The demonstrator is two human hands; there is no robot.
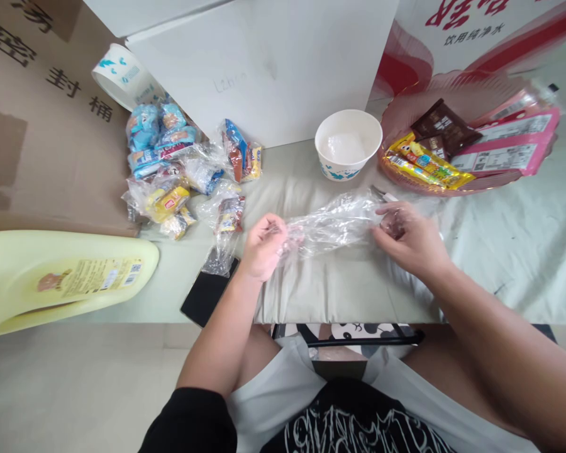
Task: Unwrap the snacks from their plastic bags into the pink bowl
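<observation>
While left hand [264, 248] and right hand [412, 239] pinch a clear bag [337, 223], apparently unfilled, snacks [170, 201] lie already bagged; packets [419, 160] in the pink bowl [412, 94] appear unbagged.

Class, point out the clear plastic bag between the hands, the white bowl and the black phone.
Clear plastic bag [336, 228], head view: its crumpled middle.
White bowl [343, 168], head view: its front outer wall.
Black phone [204, 297], head view: its dark face.
</observation>
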